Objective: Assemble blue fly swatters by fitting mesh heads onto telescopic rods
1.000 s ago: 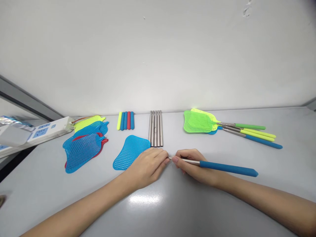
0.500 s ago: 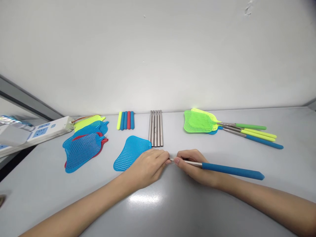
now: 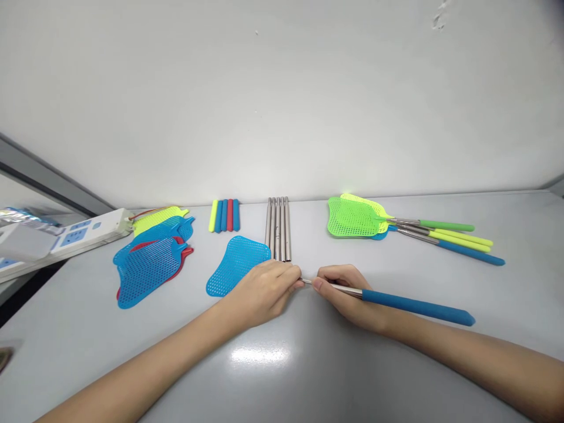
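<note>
My left hand [image 3: 273,291] is closed around the neck of a blue fly swatter head [image 3: 240,264], whose mesh sticks out to the left. The neck itself is hidden by my fingers. My right hand [image 3: 343,296] grips a metal telescopic rod [image 3: 348,289] between thumb and fingers. A blue sleeve handle [image 3: 416,306] covers the rod's right end and points to the right. Between my two hands a thin stretch of metal shows, and its left end runs into my left fingers. Whether rod and head are joined there is hidden.
Several metal rods [image 3: 278,229] lie side by side behind my hands. Coloured handle sleeves [image 3: 224,215] line up left of them. Loose swatter heads [image 3: 152,270] overlap at left, near a white power strip [image 3: 88,232]. Swatters with handles [image 3: 355,217] are piled at right.
The blue swatter head has tilted slightly, its mesh shifting up and right. The rod's handle end has dipped slightly to the right. Both hands keep their grip.
</note>
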Available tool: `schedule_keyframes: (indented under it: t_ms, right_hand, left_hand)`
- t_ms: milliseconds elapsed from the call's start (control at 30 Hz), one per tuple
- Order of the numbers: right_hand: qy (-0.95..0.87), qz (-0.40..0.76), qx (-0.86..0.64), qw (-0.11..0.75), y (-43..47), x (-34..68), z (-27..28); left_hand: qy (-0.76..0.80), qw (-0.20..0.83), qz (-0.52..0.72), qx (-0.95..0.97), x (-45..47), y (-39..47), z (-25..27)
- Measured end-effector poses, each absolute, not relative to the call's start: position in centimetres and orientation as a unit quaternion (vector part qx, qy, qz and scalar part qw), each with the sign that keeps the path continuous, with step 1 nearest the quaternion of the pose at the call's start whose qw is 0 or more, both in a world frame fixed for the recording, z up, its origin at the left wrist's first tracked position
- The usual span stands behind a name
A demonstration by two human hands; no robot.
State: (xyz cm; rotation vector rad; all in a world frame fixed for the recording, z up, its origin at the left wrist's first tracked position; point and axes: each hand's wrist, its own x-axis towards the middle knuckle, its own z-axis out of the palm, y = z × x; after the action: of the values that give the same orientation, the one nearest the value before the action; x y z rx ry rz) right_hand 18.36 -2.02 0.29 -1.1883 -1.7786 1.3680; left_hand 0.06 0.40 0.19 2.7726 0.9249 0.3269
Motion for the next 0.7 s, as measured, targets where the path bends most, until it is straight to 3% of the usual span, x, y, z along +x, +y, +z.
schedule_keyframes:
  t_ms: [700]
  right_hand:
    - [-0.648, 0.528, -0.452, 0.313, -2.07, 18.43, 0.27]
  left_hand:
    - [0.311, 0.082, 0.126, 0.938, -0.49, 0.90, 0.26]
